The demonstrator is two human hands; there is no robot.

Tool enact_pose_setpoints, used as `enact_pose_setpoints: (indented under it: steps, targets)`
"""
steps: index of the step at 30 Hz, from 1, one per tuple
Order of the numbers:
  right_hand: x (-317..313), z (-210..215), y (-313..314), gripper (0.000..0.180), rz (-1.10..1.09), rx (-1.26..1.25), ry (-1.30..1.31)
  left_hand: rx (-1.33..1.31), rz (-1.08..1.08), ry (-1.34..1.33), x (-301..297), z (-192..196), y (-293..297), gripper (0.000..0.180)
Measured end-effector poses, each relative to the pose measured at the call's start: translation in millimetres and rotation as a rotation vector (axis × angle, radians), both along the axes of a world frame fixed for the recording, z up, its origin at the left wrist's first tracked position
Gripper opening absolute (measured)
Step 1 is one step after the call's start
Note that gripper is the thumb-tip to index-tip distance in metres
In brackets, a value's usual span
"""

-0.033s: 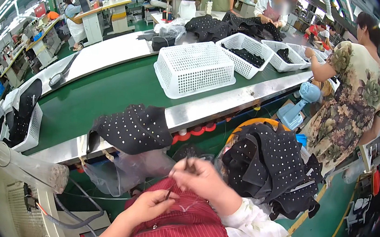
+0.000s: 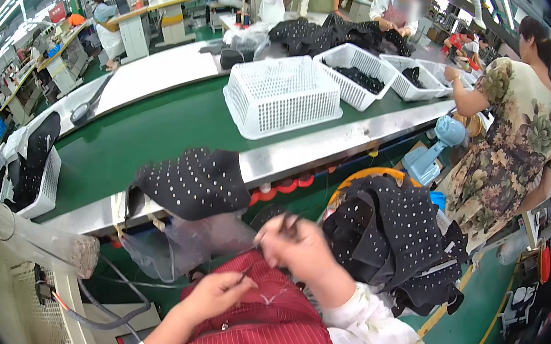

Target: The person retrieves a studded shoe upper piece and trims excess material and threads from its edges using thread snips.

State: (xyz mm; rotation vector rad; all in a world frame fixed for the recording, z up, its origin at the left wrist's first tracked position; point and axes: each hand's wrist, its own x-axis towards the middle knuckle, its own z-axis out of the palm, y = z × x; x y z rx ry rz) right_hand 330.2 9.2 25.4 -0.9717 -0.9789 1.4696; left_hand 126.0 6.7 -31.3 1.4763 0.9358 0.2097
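The right hand (image 2: 301,246) is curled shut around a small dark tool (image 2: 290,224) — likely thread snips, though too blurred to be sure — whose tips stick up above the knuckles; the left hand (image 2: 217,294) lies lower and to the left, its fingertips pinched together on a fine thread or edge of the red pinstriped fabric (image 2: 270,334) that is spread across the lap beneath both hands; the two hands are near each other but not touching. Just beyond the right hand a heap of black studded garments (image 2: 393,243) fills an orange-rimmed tub (image 2: 363,175), spilling over its side; to the left of that, another black studded piece (image 2: 192,183) drapes over the metal edge of the green conveyor belt (image 2: 151,134), with a crumpled clear plastic bag (image 2: 176,242) hanging below it. On the belt stands a white plastic basket (image 2: 283,95) that looks to hold nothing; behind it two more white baskets (image 2: 362,70) hold dark garments, and a loose dark pile (image 2: 318,34) lies past them. At the far left a white crate (image 2: 42,193) holds an upright black studded piece. A person in a floral dress (image 2: 506,144) stands at the right end of the belt, reaching toward the baskets; a pale blue fan (image 2: 438,146) sits between that person and the tub; other workers sit at tables well away — too small to tell what they do.
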Motion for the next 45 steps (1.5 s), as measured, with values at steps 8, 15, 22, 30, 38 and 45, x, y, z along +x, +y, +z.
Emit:
enact_pose_setpoints:
  steps: [8,15,22,30,38,45]
  targets:
    - [78.6,-12.2,23.1,0.011,-0.435,0.09,0.448,0.102,0.375,-0.167,-49.4,-17.1,7.4,0.013]
    - [95.7,-36.5,26.6,0.013,-0.464,0.07,0.497,0.041,0.581,-0.216,-102.7,-31.3,-11.7,0.006]
    - [122.8,-30.3,13.0,0.013,-0.428,0.22,0.415,-0.087,0.455,0.019,-114.0,-48.7,-21.7,0.016]
    - [93.0,-28.9,10.2,0.006,-0.499,0.183,-0.09,0.67,0.38,0.303,-91.3,-29.1,41.7,0.031]
    - [18.5,-103.1,61.7,0.021,-0.146,-0.155,-0.399,1.039,0.285,0.27,-22.0,-27.7,131.8,0.049]
    - [-10.8,-151.0,108.7,0.016,-0.177,-0.009,-0.507,1.152,0.302,0.535,-35.5,-13.0,188.2,0.04]
